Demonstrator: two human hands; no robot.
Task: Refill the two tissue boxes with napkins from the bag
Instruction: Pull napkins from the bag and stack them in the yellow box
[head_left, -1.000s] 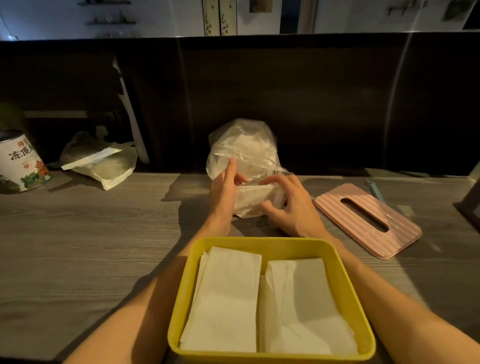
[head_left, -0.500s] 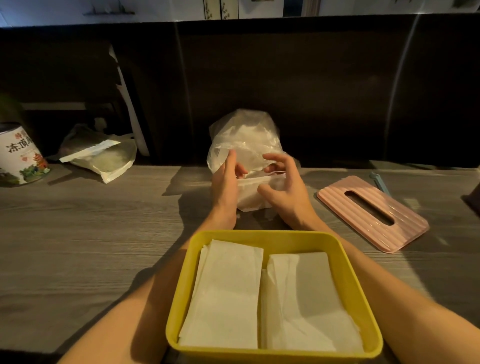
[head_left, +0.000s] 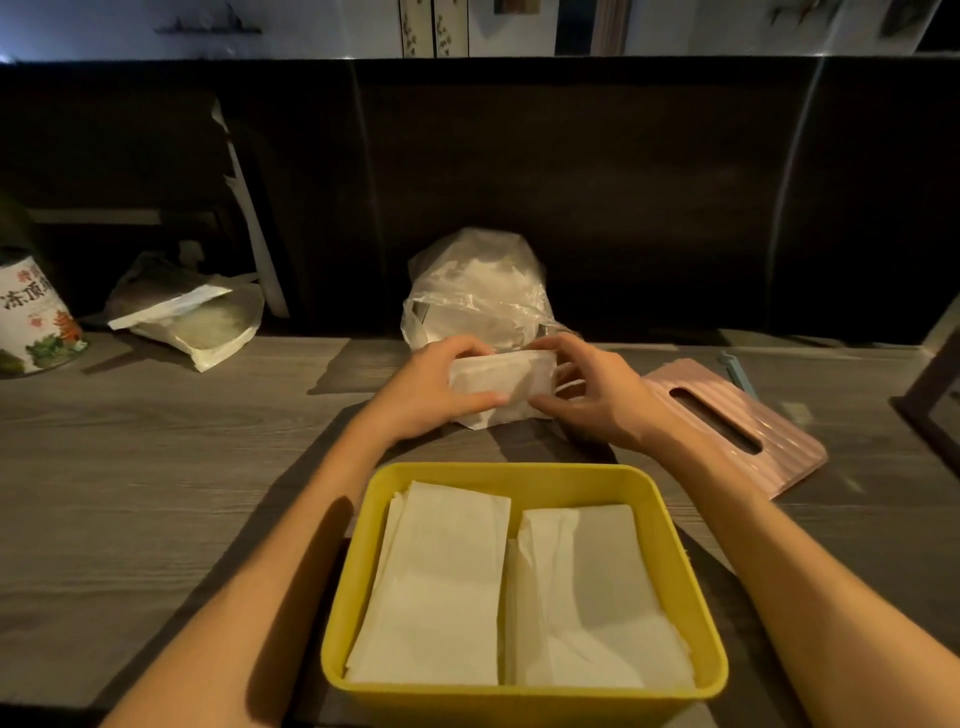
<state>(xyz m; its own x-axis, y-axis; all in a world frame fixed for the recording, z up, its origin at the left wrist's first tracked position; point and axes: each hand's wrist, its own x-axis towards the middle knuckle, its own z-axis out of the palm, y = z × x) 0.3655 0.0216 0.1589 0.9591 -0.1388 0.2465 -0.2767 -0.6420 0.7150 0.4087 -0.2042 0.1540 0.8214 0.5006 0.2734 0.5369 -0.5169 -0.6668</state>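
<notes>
A clear plastic bag (head_left: 475, 291) of white napkins stands at the back of the wooden table. Just in front of it, both hands hold a folded stack of napkins (head_left: 498, 384) above the table. My left hand (head_left: 434, 387) grips its left end and my right hand (head_left: 592, 400) grips its right end. Nearest me sits an open yellow tissue box (head_left: 670, 540) with two piles of white napkins side by side inside. A pink ribbed lid (head_left: 727, 426) with a slot lies flat to the right.
A printed tin (head_left: 31, 317) stands at the far left beside a second plastic bag (head_left: 192, 317) with paper in it. A dark panel runs behind the table. A dark frame edge (head_left: 930, 400) shows at the far right.
Both hands have drawn the napkin stack out of the bag and toward me. The left hand turned from edge-on beside the stack to gripping it, thumb in front.
</notes>
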